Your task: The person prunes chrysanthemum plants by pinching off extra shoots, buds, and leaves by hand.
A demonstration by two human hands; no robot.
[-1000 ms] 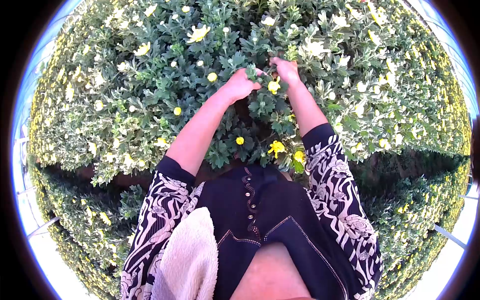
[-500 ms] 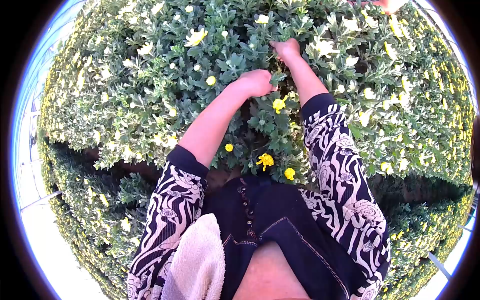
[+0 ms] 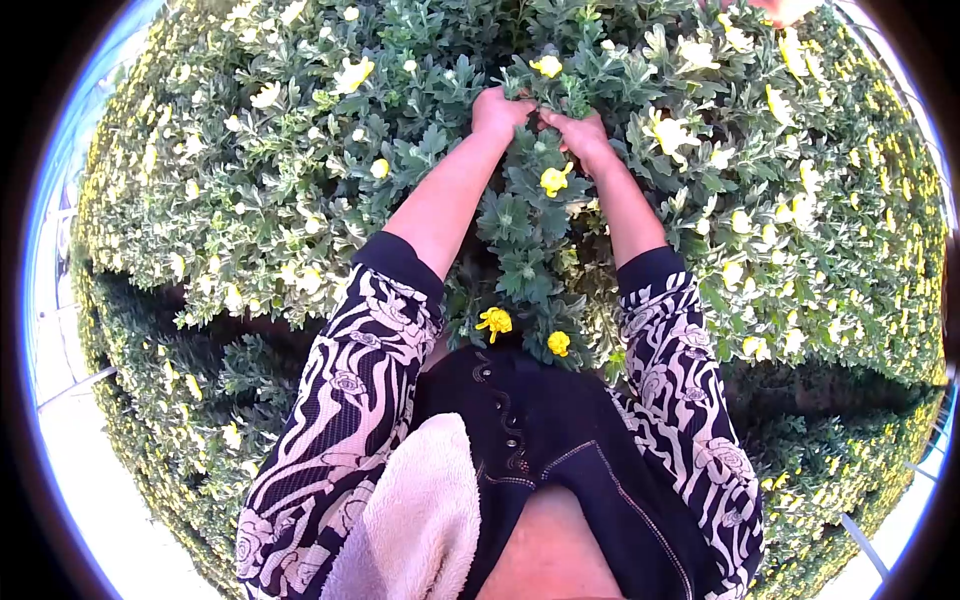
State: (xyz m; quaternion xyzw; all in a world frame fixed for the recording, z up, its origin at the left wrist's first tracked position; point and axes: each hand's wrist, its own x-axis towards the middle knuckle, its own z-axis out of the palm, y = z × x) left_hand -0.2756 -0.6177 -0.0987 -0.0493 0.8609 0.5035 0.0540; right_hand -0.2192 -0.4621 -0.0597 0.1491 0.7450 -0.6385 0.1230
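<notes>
Both hands reach into the dense green chrysanthemum plants [image 3: 520, 215], close together near the top centre of the view. My left hand [image 3: 500, 112] is closed, its fingertips among stems and leaves. Just to its right, my right hand [image 3: 578, 135] is closed too, thumb and finger pinched near the left fingertips. What either hand grips is too small to make out. A yellow flower [image 3: 554, 180] hangs just below the hands, and another yellow flower [image 3: 547, 66] stands just above them.
More yellow blooms [image 3: 494, 322] lie near my waist. A dark gap [image 3: 820, 390] runs between plant rows on both sides. A pale towel [image 3: 415, 510] hangs over my front. At the top right edge, part of another person's hand [image 3: 785, 10] shows.
My left hand has moved up to meet my right hand, which has come slightly down. A yellow flower now stands above both hands.
</notes>
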